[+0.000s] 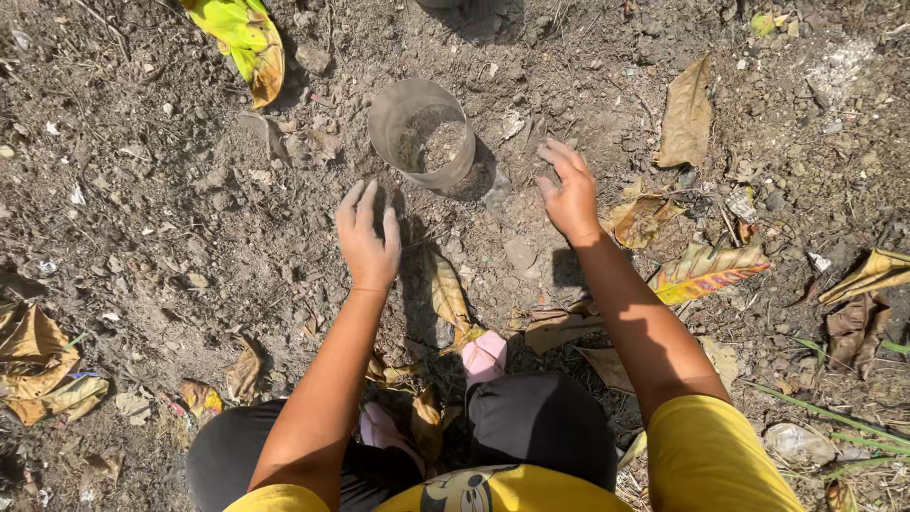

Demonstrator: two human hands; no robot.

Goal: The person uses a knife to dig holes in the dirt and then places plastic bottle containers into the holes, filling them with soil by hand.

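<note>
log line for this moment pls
left hand flat on soil, empty | right hand open above soil, empty | clear cup part-filled with soil, between and beyond hands | dry leaves around

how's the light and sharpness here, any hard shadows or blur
Head view: harsh direct sun, sharp throughout; the clear plastic cup and the right hand cast dark, crisp shadows on the dry soil; the left hand shows no motion blur.

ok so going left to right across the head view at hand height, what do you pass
bare soil → left hand → clear cup set in the dirt, a bit farther off → right hand → striped dry leaf → curled dry leaf at the right edge
</note>
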